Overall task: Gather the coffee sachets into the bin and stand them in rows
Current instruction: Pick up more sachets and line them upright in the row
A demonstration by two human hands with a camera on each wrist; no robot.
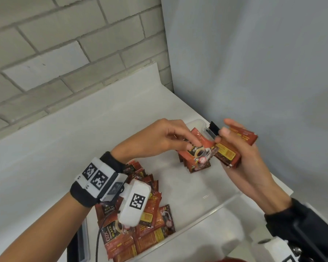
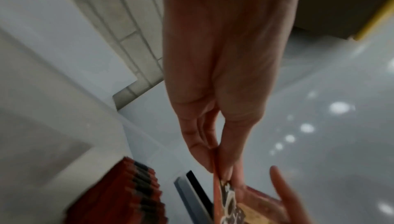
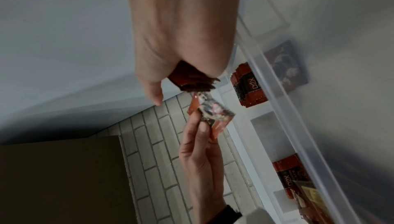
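- Head view: left hand (image 1: 155, 140) is pinching one coffee sachet (image 1: 199, 148) by its top edge.
- right hand (image 1: 242, 157) is gripping a small stack of sachets (image 1: 233, 148), touching it.
- both are hovering over the clear bin (image 1: 206, 193), with a standing row (image 1: 195, 165) below and a loose pile (image 1: 140, 224) at the near end.

Glossy foil-like sachets (image 1: 199, 148) between both hands; under them a clear, smooth plastic bin (image 1: 223, 203). Beyond the left hand, matt rough brick wall (image 1: 64, 53); black knit cuffs (image 1: 110, 159) at the wrists.
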